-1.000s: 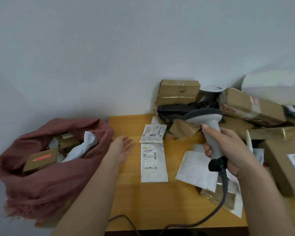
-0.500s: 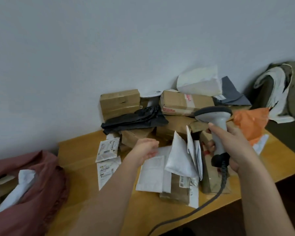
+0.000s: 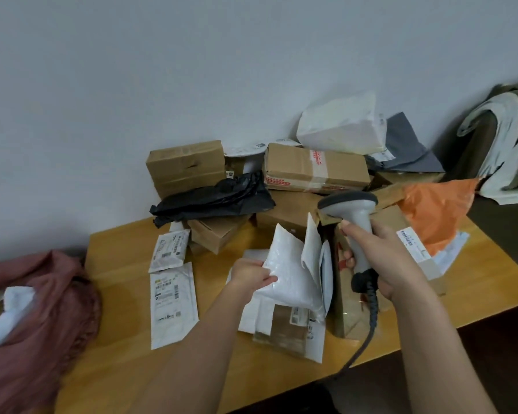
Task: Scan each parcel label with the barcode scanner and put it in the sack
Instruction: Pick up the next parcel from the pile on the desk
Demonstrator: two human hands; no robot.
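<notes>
White bubble-padded mailer parcel (image 3: 290,273) stands lifted on edge above the wooden table (image 3: 126,348), its lower left corner pinched by the left hand (image 3: 251,274), fingers curled round it. Just right of this parcel, the right hand (image 3: 383,258) grips the grey corded barcode scanner (image 3: 352,213), fingers wrapped round the handle. Far left of the parcel sits the dusty-pink cloth sack (image 3: 42,318); its label side seems turned away.

No text legible; barcode labels on white mailers (image 3: 173,303) and box (image 3: 413,245) too blurred.
</notes>
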